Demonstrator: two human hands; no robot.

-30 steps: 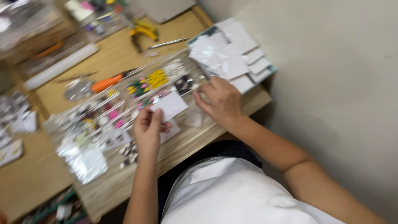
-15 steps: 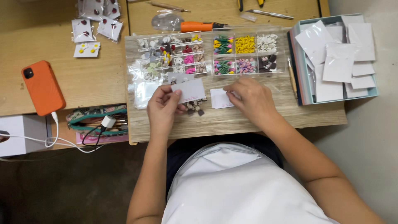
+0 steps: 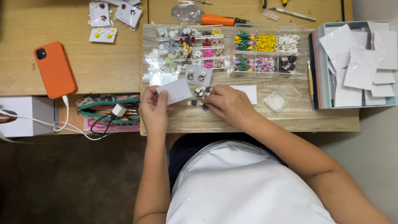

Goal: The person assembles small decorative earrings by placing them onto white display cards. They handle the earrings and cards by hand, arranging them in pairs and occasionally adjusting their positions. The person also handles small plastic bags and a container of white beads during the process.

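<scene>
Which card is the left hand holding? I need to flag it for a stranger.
Start at the wooden board before the person. Below its clear compartment trays, the left hand pinches a white card. Unlike the neighbouring card, it carries no earrings.

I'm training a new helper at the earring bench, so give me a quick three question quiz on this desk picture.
1. True or false: the left hand holds a small white card.
2. Which lies left of the wooden board? A orange phone, B box of white cards, C orange-handled tool.
3. What does the right hand touch?

Key: 1 true. 2 A. 3 The loose pile of small earring pieces on the board.
</scene>
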